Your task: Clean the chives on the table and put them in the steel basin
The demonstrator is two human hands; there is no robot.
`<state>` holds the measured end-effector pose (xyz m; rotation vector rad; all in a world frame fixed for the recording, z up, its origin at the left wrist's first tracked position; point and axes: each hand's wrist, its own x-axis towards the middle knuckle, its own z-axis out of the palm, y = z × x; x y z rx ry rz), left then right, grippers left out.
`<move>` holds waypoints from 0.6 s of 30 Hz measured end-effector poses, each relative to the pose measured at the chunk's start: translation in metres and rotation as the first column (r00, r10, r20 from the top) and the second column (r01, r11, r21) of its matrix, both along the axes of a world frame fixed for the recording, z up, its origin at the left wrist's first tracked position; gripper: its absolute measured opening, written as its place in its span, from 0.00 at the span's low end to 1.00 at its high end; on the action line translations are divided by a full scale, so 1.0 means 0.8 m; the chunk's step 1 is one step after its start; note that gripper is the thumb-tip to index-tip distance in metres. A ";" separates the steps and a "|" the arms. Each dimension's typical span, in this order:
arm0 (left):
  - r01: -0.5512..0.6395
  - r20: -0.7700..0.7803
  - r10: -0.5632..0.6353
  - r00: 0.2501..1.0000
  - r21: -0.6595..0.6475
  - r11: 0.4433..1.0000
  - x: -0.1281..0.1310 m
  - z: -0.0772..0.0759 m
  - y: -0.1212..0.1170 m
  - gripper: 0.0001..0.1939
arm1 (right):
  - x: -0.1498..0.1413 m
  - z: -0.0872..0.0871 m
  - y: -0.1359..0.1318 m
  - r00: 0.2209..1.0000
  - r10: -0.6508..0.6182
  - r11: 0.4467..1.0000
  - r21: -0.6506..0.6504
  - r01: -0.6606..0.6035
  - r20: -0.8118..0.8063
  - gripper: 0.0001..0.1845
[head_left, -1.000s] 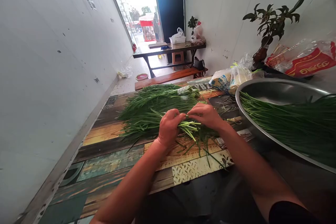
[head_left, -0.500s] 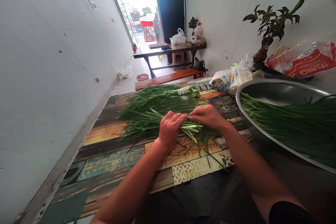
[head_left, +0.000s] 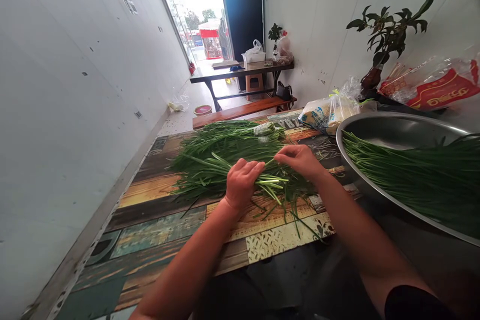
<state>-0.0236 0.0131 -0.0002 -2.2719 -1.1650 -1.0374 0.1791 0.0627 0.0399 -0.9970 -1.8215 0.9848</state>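
Two grips: the left grip (head_left: 240, 183) closes around one bunch of green stalks (head_left: 273, 181); the right grip (head_left: 302, 161), just beside, pinches one stalk (head_left: 269, 162). Beyond both lies one leafy pile (head_left: 210, 142); rightward, one steel bowl (head_left: 390, 132). Bare tabletop (head_left: 153, 235) opens leftward, its near edge wearer-side.

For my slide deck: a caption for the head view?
Left hand grips green stalks, right hand pinches one stalk, metal bowl nearby.

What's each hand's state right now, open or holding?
Left hand: closed around a bunch of garlic chives.
Right hand: closed, fingertips pinching what looks like one stalk.
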 end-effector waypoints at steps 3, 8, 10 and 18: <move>0.022 0.015 -0.021 1.000 -0.023 0.999 0.002 -0.003 0.000 0.11 | -0.005 -0.008 0.006 0.968 -0.107 0.993 -0.080 0.091 -0.229 0.18; 0.009 0.021 -0.009 1.000 -0.002 1.000 -0.001 -0.006 0.001 0.09 | 0.009 -0.007 0.018 0.916 -0.245 0.968 -0.132 0.213 -0.316 0.22; 0.006 0.005 -0.006 1.000 0.011 1.000 -0.001 -0.005 0.002 0.09 | 0.012 -0.006 0.019 0.921 -0.288 0.958 -0.091 0.273 -0.262 0.25; 0.019 -0.091 -0.015 0.996 0.046 0.999 0.002 0.002 0.001 0.11 | -0.007 -0.008 0.001 0.945 0.053 0.929 0.330 -0.165 0.323 0.23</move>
